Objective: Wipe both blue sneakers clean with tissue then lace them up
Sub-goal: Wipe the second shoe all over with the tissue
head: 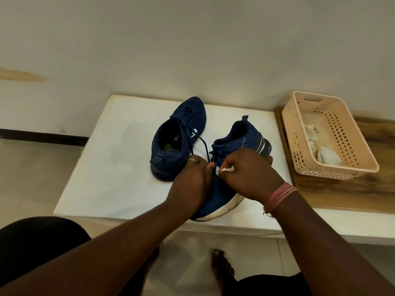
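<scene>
Two blue sneakers sit on the white table [102, 167]. The far sneaker [177, 133] lies toe away, laces loose. The near sneaker [230, 163] lies toe toward the person, white sole at the table's front edge. The left hand [192, 180] grips its toe area, fingers curled, thumb near a dark lace [204, 148]. The right hand [248, 174] is clenched around a white tissue [225, 169] against the upper. A beige basket [361, 167] holding crumpled tissues stands to the right.

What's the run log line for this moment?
step: lacing | left hand: pinches lace | right hand: holds tissue | near sneaker
</scene>
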